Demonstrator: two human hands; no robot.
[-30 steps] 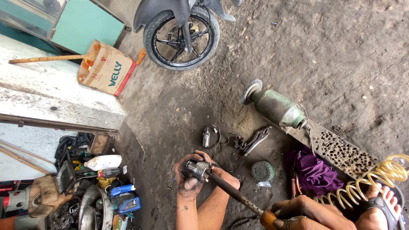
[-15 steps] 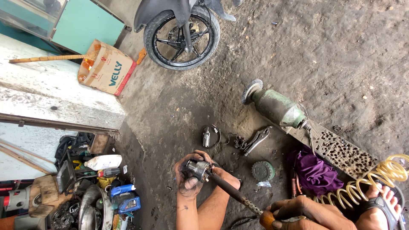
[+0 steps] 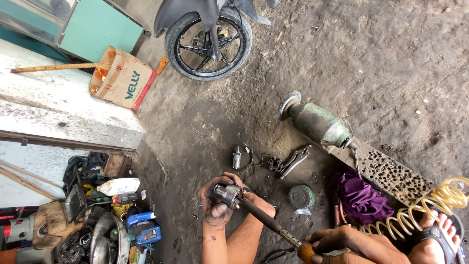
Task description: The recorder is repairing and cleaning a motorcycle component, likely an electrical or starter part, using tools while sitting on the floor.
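— On the oily dirt floor (image 3: 371, 63), low between the knees, what is the left hand (image 3: 215, 208) wrapped around?

— A small metal part (image 3: 227, 193), grey and greasy, cylinder-like. The fingers are clenched round it from below, so its open face is turned toward the tool and it cannot twist away.

— And the right hand (image 3: 342, 242)?

— Closed on the orange handle of a long screwdriver (image 3: 266, 220). The shaft runs up and left, and its tip meets the part right at the left hand; the length looks useful for leverage, as I judge it.

— What lies about them?

— Just beyond the part, a ring with a small cylinder in it (image 3: 241, 157), then locking pliers (image 3: 293, 162) beside a little cluster of bits. A round green disc (image 3: 301, 195) sits near the forearm. Further off, a green bench grinder (image 3: 315, 122) is fixed to a pitted wooden board (image 3: 391, 178), which seems to steady it. A purple rag (image 3: 359, 195) and a coiled yellow air hose (image 3: 430, 205) lie by the sandalled foot (image 3: 435, 237).

— Behind all that?

— A motorcycle wheel (image 3: 210, 41), a cardboard box (image 3: 122, 78), and a heap of bottles and parts (image 3: 107, 215) at the left.
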